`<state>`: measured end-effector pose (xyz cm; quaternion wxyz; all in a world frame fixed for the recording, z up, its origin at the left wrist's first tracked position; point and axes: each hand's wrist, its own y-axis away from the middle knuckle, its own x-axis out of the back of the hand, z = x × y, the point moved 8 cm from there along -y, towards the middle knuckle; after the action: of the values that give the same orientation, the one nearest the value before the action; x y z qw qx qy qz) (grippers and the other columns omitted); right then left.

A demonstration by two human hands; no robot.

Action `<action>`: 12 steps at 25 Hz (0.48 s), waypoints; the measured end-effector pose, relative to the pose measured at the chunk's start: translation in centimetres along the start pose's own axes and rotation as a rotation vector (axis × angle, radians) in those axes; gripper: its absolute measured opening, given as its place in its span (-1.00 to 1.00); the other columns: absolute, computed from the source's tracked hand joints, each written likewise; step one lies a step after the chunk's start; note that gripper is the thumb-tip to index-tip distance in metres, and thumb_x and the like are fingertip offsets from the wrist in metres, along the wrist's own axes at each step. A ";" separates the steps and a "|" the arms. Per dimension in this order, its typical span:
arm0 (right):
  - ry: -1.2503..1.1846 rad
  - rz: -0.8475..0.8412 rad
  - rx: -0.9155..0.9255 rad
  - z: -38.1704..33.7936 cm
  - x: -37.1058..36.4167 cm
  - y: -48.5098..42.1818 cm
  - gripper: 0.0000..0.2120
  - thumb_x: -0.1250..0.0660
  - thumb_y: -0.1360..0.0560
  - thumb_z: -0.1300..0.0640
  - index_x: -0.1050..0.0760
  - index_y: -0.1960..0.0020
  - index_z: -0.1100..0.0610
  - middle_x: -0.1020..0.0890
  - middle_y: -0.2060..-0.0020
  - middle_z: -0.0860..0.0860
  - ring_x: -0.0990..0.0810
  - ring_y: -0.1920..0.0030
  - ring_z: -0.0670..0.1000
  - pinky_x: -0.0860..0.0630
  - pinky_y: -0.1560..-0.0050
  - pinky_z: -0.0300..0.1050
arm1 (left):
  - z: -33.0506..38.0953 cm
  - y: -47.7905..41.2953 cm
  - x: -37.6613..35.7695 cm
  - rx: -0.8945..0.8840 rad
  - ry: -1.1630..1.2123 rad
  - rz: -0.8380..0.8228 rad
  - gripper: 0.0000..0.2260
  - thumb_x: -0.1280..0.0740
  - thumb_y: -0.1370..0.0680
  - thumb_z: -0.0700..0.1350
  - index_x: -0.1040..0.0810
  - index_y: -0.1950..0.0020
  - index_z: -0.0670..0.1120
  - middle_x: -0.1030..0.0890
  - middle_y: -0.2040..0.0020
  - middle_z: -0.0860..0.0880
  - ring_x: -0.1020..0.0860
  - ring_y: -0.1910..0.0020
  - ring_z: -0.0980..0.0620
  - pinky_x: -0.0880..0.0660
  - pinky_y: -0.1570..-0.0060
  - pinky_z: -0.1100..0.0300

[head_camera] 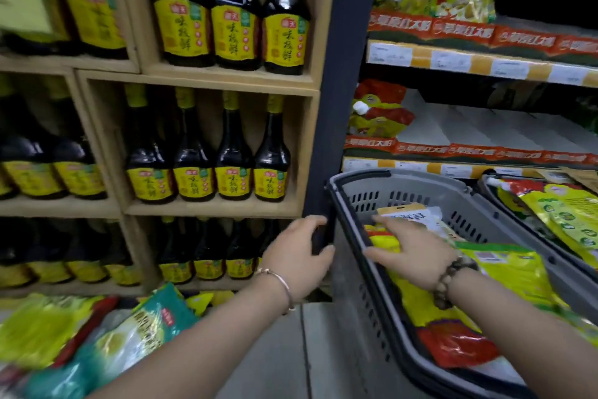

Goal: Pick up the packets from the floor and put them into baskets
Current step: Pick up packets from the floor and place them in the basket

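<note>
Forearms (pixel 200 343) outstretched, my left hand (pixel 297 258) grips the basket's (pixel 417 185) black handle (pixel 356 174), my right hand (pixel 412 253) pressing 1 yellow packet (pixel 420 304) with straight fingers.

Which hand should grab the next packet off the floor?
Probably the left hand: the floor packets lie beside that arm, though it now grips the basket rim. The right hand rests inside the basket, farther away.
</note>
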<state>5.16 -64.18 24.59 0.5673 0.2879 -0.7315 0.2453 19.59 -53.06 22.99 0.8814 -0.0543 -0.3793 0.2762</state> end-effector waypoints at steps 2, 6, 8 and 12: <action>-0.008 -0.005 0.077 -5.3 -2.4 -1.6 -0.31 -0.20 -0.41 -0.34 -0.16 -0.46 -0.12 -0.31 -0.42 -0.05 -0.36 -0.36 0.01 -0.34 -0.30 -0.08 | -5.4 1.2 3.2 0.066 -0.019 0.065 -0.58 -0.32 -0.49 0.00 -0.39 -0.34 0.06 -0.44 -0.31 0.06 -0.46 -0.24 0.04 -0.42 -0.20 0.12; -0.005 -0.059 0.137 -13.8 -9.6 -4.3 -0.34 -0.23 -0.43 -0.29 -0.19 -0.46 -0.09 -0.32 -0.42 -0.02 -0.34 -0.37 0.02 -0.33 -0.30 -0.10 | -17.2 4.5 8.7 0.250 -0.028 0.218 -0.59 -0.35 -0.48 -0.04 -0.43 -0.32 0.01 -0.47 -0.28 0.01 -0.48 -0.23 0.01 -0.41 -0.18 0.17; -0.002 -0.110 0.147 -17.7 -13.9 -5.4 -0.36 -0.25 -0.43 -0.26 -0.21 -0.44 -0.07 -0.35 -0.39 -0.02 -0.36 -0.35 0.03 -0.34 -0.28 -0.11 | -23.1 7.0 10.9 0.363 -0.019 0.317 -0.61 -0.37 -0.47 -0.06 -0.46 -0.29 -0.02 -0.49 -0.26 -0.03 -0.48 -0.21 -0.02 -0.44 -0.15 0.14; 0.168 -0.271 0.177 -24.2 -22.8 -7.1 -0.37 -0.23 -0.44 -0.26 -0.22 -0.43 -0.05 -0.41 -0.33 0.03 -0.42 -0.29 0.10 -0.40 -0.22 -0.06 | -32.6 12.0 11.1 0.526 -0.090 0.265 -0.60 -0.34 -0.48 -0.05 -0.44 -0.30 -0.06 -0.49 -0.26 -0.09 -0.45 -0.24 -0.08 -0.37 -0.16 0.12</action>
<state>31.16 -49.43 8.38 0.6268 0.4109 -0.6117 0.2532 43.24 -33.36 3.42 0.8037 0.1393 -0.3231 0.4798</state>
